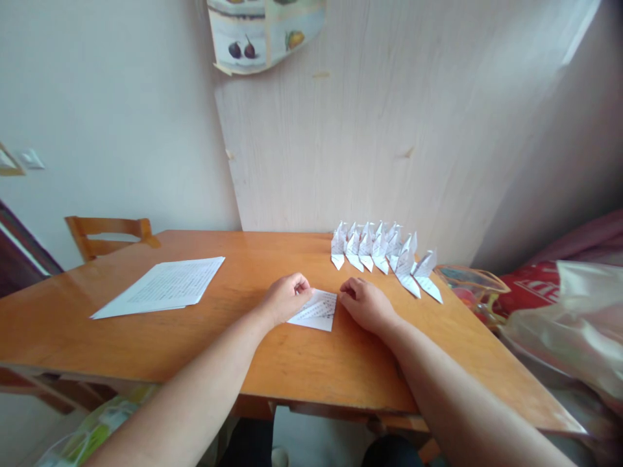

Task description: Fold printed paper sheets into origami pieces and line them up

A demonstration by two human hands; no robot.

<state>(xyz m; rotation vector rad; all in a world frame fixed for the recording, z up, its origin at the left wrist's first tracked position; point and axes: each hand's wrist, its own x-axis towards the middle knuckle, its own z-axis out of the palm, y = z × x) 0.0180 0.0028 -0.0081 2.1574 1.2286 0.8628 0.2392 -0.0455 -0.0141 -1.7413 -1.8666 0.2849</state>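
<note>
A small folded sheet of printed paper [316,312] lies on the wooden table between my hands. My left hand [288,298] is closed, its thumb and fingers pinching the paper's upper left edge. At the upper right corner of the paper, my right hand [365,302] has its fingers curled in, with the fingertips at the edge. Whether those right fingertips hold the corner or only touch it I cannot make out. Beyond my right hand stand several folded paper figures [379,250] with upright points, made of similar printed paper.
A stack of printed sheets [160,285] lies on the table [219,363] to the left. Past the right edge are plastic bags [569,324]. A wooden chair [109,230] stands at the far left, and a wall [311,155] rises behind the table.
</note>
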